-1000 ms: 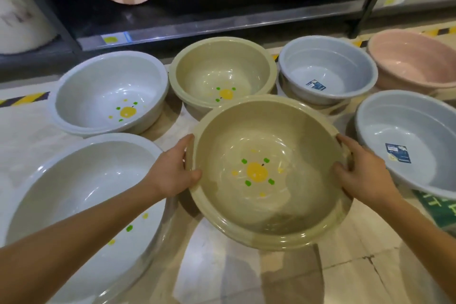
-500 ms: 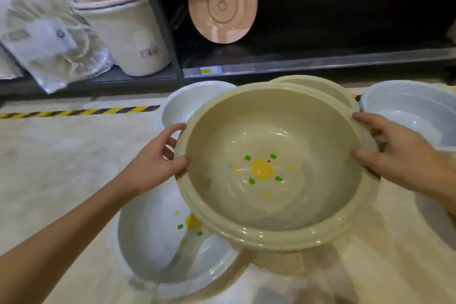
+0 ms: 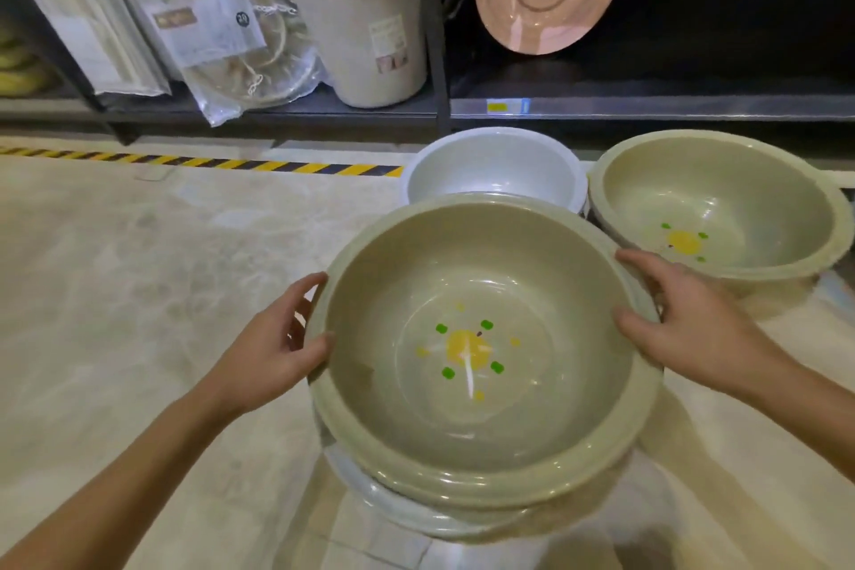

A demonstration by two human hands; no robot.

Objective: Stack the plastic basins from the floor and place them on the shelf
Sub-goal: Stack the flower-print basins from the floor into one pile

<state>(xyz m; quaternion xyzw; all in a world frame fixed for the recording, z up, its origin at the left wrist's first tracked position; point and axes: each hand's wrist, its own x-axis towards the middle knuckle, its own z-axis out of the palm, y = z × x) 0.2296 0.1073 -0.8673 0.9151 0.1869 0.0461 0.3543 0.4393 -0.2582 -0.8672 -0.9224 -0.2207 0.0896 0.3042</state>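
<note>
Basins sit on the pale floor [image 3: 115, 292] before a dark shelf [image 3: 647, 109]. From the left, the left hand [image 3: 270, 352] clasps the rim of a beige basin [image 3: 481, 352], thumb inside, nested in a white basin [image 3: 416, 509] beneath. The right hand [image 3: 689, 319] grips the opposite rim. Behind stands another white basin [image 3: 495, 167]; at right, a second beige basin [image 3: 721, 204].

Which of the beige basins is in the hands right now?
The nearer, larger-looking beige basin, gripped at its rim by the left hand and right hand over a white basin. The other beige basin sits untouched on the floor at right.
</note>
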